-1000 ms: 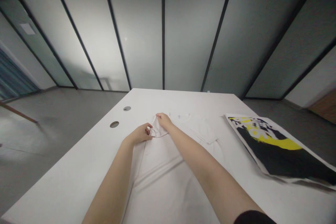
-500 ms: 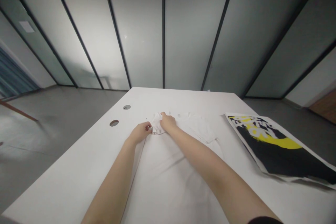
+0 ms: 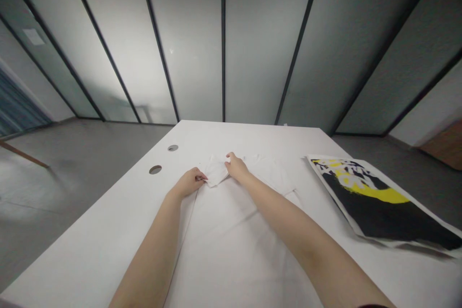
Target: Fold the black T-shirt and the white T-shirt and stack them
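1. On the white worktop (image 3: 104, 236), along its middle and running from the near edge toward the far end, a white garment (image 3: 224, 236) lies spread, pale against a pale ground (its outline is hard to follow in places).
2. At the garment's far left part, a small flap (image 3: 217, 172) of the same cloth, its lower edge angled to a blunt corner, lies between the two hands.
3. The left hand (image 3: 189, 183), to the left of the flap, rests low at the cloth; its fingers are drawn together and clamped on the flap's left corner.
4. The right hand (image 3: 238, 168), to the right of the flap, reaches over the garment, with thumb and forefinger at the flap's upper right side. The tips appear slightly parted; whether cloth is gripped between them cannot be told.
5. Both bare forearms extend from the lower border of the view, the right one crossing above the garment.
6. On the worktop's right side, well apart from the hands, lies a stack of printed sheets (image 3: 382, 216) in black, yellow and white, its near edges slightly lifted.
7. To the left of the garment, two round holes pierce the worktop: a nearer hole (image 3: 155, 170) and a farther hole (image 3: 173, 147).
8. Beyond the worktop stands a frosted glass partition (image 3: 195, 57) with dark uprights, above a grey floor (image 3: 97, 154); at far left hangs a blue curtain (image 3: 18, 103).
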The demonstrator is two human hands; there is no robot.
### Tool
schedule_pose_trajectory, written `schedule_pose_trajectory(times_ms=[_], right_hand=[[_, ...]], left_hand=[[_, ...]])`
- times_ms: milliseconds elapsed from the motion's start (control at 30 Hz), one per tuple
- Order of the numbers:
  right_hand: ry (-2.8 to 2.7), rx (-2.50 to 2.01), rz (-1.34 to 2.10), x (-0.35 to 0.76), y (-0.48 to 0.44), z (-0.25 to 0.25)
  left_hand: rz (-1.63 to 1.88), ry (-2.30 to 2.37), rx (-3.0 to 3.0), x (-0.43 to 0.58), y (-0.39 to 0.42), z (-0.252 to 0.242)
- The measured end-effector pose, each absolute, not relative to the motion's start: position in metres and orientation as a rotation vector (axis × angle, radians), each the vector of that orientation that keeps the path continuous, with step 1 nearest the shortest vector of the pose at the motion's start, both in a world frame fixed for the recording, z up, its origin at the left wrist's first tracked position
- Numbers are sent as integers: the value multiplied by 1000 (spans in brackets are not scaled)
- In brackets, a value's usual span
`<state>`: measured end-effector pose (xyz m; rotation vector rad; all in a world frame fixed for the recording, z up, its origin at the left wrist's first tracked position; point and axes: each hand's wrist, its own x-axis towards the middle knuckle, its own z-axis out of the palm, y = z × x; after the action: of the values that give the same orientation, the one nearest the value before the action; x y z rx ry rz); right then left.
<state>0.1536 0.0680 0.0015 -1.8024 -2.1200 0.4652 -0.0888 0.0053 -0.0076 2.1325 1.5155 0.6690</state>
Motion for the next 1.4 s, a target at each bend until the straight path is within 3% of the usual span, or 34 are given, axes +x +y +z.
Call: schedule_pose_trajectory(times_ms=[700,1033,1400], right_hand=[[-1979,-1859,444,163,59,-14],[-2321,-1385,326,137,33,-10],[-2410,-1366,293,147,8,-28]], left_hand=[[564,1578,2119,-87,6,-5],[580,1499,2245,-69,4,2],[383,1705,2144,-71,7,-1]])
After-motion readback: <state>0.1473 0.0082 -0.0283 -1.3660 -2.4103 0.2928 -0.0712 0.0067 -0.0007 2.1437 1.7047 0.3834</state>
